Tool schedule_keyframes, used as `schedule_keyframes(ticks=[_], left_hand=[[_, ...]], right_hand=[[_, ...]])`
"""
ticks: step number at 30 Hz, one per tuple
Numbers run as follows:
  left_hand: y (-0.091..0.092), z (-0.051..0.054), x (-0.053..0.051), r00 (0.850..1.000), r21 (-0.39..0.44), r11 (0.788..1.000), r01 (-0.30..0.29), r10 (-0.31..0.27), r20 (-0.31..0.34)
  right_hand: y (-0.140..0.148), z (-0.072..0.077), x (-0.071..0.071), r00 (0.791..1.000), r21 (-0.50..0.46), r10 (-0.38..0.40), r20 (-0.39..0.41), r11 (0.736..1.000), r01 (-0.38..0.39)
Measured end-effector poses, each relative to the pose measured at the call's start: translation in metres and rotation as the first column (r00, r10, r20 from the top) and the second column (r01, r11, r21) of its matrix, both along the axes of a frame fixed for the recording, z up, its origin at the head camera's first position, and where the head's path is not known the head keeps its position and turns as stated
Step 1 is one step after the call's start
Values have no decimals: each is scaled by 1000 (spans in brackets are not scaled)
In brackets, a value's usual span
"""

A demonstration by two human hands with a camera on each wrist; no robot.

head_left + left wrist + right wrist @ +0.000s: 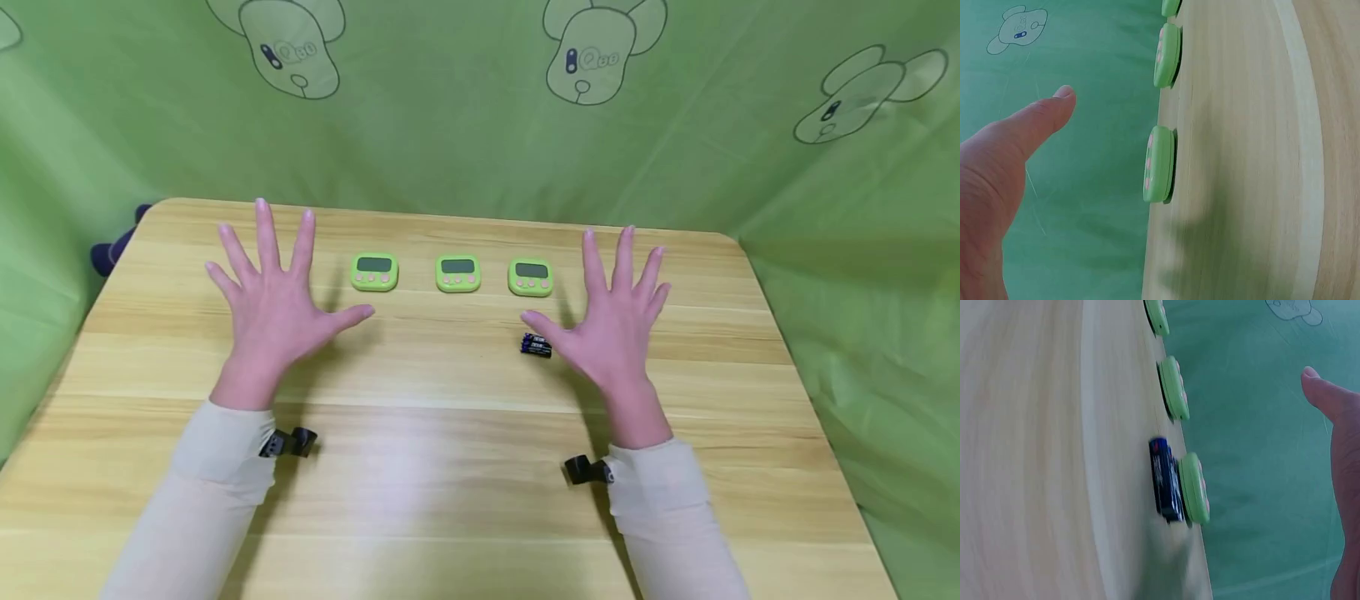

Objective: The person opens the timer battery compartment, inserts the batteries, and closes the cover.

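Three green digital timers with grey screens and pink buttons lie in a row on the wooden table: a left timer [374,272], a middle timer [457,274] and a right timer [530,277]. Dark batteries [536,346] lie side by side in front of the right timer, partly behind the right thumb in the head view; the right wrist view shows the batteries [1166,481] whole. My left hand [273,312], fingers spread, hovers left of the left timer [1159,164]. With fingers also spread, my right hand [617,333] hovers to the right of the batteries. Neither hand holds anything.
The light wooden table [420,467] has rounded far corners. Behind it and at both sides hangs a green curtain [450,142] with printed cartoon heads. A dark purple object [112,250] shows beyond the table's left edge. Each wrist wears a small black camera.
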State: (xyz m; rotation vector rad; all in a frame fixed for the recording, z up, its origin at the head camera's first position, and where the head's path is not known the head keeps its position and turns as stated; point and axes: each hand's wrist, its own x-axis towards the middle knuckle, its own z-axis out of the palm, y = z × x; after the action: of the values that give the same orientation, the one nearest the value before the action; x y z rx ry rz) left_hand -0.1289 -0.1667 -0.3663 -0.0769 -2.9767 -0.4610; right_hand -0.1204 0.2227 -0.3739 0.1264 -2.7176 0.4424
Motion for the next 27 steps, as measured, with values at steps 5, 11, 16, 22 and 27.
schedule_keyframes(ticks=[5, 11, 16, 22, 27], left_hand=[[-4, -5, -4, 999, 60, 997, 37, -37, -8], [-9, -9, -17, 991, 191, 973, 130, -119, -64], [-15, -13, -26, 986, 263, 950, 167, -153, -73], [-23, -24, -37, 984, 376, 910, 172, -176, -24], [-29, -34, -44, 982, 498, 852, 161, -190, 10]], right_hand=[[-18, -4, -3, 986, -104, 81, -149, 990, -97], [-55, -6, -10, 907, -209, 244, -342, 922, -327], [-90, -9, -17, 894, -328, 312, -320, 849, -414], [-131, -17, -25, 912, -552, 369, -177, 731, -402], [-160, -28, -33, 911, -693, 405, -80, 634, -343]])
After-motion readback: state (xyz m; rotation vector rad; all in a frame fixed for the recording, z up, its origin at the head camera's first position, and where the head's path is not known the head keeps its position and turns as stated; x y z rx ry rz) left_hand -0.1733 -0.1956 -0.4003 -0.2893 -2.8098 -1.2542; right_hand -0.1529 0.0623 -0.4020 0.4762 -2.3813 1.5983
